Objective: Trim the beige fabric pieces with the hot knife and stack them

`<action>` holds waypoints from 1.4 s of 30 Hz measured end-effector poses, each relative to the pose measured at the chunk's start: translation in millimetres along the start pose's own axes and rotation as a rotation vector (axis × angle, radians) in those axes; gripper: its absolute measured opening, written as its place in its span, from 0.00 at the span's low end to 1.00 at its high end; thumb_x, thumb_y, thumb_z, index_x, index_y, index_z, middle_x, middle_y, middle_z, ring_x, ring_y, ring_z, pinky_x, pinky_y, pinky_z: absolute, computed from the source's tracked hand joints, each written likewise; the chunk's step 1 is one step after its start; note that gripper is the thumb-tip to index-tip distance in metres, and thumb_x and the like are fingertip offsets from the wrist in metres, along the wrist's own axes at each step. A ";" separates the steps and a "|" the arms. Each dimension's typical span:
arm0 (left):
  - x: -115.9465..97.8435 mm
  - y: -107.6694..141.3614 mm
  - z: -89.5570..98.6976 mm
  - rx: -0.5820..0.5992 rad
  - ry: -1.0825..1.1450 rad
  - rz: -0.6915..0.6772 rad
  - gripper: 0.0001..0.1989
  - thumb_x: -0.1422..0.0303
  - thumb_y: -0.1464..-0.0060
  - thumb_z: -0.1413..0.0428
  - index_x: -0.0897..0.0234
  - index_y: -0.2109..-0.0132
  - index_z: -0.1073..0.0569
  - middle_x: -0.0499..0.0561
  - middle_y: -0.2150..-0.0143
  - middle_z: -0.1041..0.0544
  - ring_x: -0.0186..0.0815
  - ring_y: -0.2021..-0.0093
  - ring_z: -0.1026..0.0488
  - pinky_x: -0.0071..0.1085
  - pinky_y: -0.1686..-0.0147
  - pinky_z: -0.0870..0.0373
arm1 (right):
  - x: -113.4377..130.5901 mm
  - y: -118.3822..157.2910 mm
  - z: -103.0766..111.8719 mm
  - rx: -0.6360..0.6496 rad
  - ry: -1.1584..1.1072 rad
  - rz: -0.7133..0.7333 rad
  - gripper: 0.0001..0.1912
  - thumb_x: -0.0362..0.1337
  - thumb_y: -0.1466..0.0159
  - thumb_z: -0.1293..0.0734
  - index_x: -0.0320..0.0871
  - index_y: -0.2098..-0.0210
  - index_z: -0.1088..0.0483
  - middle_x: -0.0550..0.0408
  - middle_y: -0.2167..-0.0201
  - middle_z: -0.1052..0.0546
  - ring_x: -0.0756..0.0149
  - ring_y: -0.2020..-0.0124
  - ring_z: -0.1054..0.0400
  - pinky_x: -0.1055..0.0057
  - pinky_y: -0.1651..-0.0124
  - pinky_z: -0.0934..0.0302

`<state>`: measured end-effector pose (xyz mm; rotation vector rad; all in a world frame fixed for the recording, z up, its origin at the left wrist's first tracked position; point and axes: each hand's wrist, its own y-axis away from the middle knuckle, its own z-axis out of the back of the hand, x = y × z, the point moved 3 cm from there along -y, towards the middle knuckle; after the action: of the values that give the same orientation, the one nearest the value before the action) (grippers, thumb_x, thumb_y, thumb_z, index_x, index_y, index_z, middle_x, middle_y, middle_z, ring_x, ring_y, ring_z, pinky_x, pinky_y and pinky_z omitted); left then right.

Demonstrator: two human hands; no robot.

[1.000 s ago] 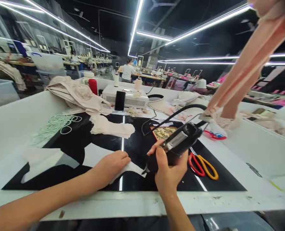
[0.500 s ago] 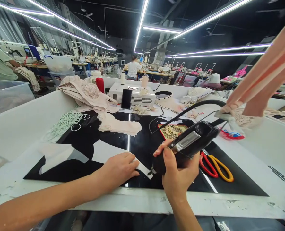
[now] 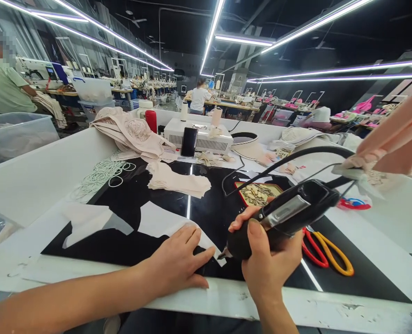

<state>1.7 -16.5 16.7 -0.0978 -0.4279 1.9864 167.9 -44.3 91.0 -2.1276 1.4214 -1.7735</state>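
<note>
My right hand [image 3: 270,260] grips a black corded handheld tool [image 3: 286,211], thumb along its side. Its pointed metal tip [image 3: 225,253] rests at the narrow right end of a thin white piece [image 3: 157,218], fabric or paper, lying on a black glossy board [image 3: 105,250]. My left hand [image 3: 181,255] lies flat with fingers spread on that piece's lower edge, covering part of it. Farther left lies another pale, partly see-through piece [image 3: 87,222]. Behind, a stack of cream fabric pieces [image 3: 178,181] sits on the board.
Scissors [image 3: 326,250] with red and yellow handles lie right of my right hand. A tray [image 3: 256,192] of seeds or nuts sits behind the tool. Left are green elastic loops [image 3: 101,174]; behind stand a phone [image 3: 189,142] and white vented box [image 3: 209,137]. Pink cloth [image 3: 394,125] hangs at right.
My left hand's fingers have spread flatter, the index finger reaching toward the tool tip. The tool stays at the piece's right end. The whole view has shifted slightly.
</note>
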 end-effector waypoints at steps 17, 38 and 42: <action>-1.7 -0.7 1.4 -0.057 0.079 0.001 0.42 0.39 0.49 0.34 0.62 0.37 0.28 0.73 0.42 0.25 0.63 0.41 0.24 0.56 0.44 0.22 | -20.6 -17.2 -19.1 0.010 -0.027 0.001 0.16 0.40 0.38 0.23 0.49 0.57 0.33 0.61 0.68 0.23 0.68 0.76 0.28 0.66 0.71 0.29; 0.8 0.3 4.4 -0.011 0.135 -0.011 0.41 0.42 0.47 0.33 0.63 0.36 0.28 0.75 0.40 0.27 0.66 0.39 0.26 0.58 0.45 0.22 | -31.3 -20.3 -32.8 0.053 -0.082 -0.023 0.16 0.39 0.35 0.26 0.49 0.52 0.33 0.62 0.67 0.23 0.70 0.76 0.29 0.69 0.71 0.28; 1.9 0.5 4.6 0.006 0.143 -0.007 0.39 0.43 0.46 0.34 0.63 0.36 0.28 0.75 0.38 0.28 0.66 0.37 0.27 0.59 0.44 0.22 | -32.3 -24.3 -35.9 0.047 -0.127 -0.009 0.16 0.39 0.36 0.25 0.49 0.53 0.33 0.62 0.68 0.23 0.70 0.76 0.29 0.69 0.71 0.29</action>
<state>-0.8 -16.1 21.1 -0.2323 -0.3290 1.9594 156.4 8.5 92.0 -2.1826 1.3287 -1.6256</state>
